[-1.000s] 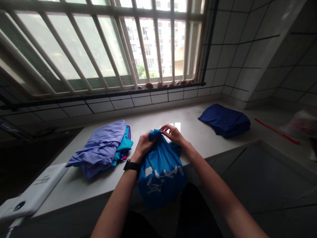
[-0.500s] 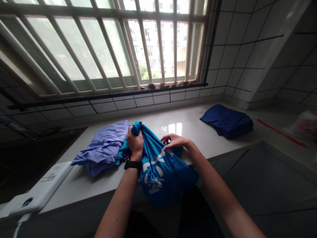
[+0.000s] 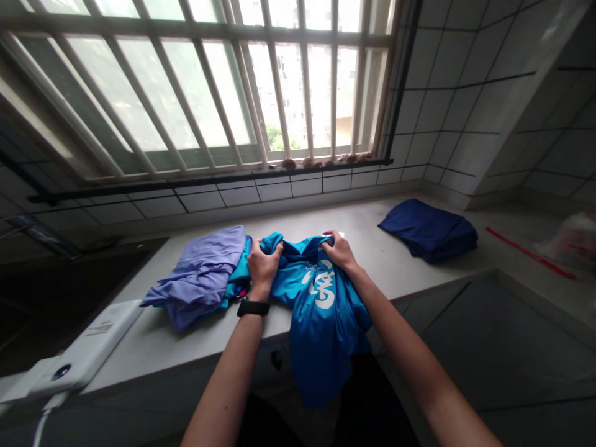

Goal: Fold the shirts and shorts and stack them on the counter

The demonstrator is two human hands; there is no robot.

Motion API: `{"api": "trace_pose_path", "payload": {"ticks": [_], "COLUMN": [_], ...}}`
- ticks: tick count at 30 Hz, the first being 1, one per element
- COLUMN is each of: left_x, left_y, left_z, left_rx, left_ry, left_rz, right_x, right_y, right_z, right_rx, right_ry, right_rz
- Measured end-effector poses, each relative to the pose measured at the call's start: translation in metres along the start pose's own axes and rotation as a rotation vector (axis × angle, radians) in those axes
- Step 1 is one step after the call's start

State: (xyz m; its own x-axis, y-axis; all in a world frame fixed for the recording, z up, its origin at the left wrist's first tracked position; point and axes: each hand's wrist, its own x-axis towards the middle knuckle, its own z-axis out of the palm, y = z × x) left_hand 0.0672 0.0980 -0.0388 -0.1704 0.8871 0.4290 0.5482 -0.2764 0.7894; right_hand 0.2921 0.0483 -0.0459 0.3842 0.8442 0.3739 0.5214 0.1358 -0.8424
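Observation:
A blue shirt [image 3: 316, 335] with white lettering hangs over the counter's front edge, its upper part stretched between my hands. My left hand [image 3: 264, 267] is closed around one upper corner of it, and a black band circles that wrist. The opposite upper corner is pinched in my right hand [image 3: 338, 250], thumb toward the lettering. Close to the left of my left hand lies a pile of crumpled clothes, with a lavender garment [image 3: 200, 273] on top and a teal garment [image 3: 239, 273] showing beneath it.
Folded dark blue cloth [image 3: 428, 230] lies at the counter's right, near a red strip [image 3: 531, 252] and a clear plastic bag [image 3: 570, 239]. A white power strip [image 3: 97, 338] with a cable rests at the left front. Behind the counter [image 3: 358, 217] is a barred window [image 3: 209, 93].
My right hand has moved up and right and taken hold of the blue shirt's other corner. The bunched shirt is now spread wider between both hands, its lettering shifted right.

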Motion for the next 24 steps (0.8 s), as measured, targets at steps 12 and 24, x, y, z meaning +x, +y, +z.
{"api": "trace_pose_path", "payload": {"ticks": [12,24], "left_x": [0.003,-0.002], "left_y": [-0.012,0.003], "left_z": [0.003,-0.006], "left_rx": [-0.143,-0.094], "left_ry": [0.066,0.166], "left_rz": [0.136,0.313], "right_x": [0.0,-0.004], "right_y": [-0.015,-0.004], "right_z": [-0.021,-0.005], "right_rx": [0.679,0.165], "right_ry": [-0.049,-0.443], "right_rz": [0.185,-0.101]}}
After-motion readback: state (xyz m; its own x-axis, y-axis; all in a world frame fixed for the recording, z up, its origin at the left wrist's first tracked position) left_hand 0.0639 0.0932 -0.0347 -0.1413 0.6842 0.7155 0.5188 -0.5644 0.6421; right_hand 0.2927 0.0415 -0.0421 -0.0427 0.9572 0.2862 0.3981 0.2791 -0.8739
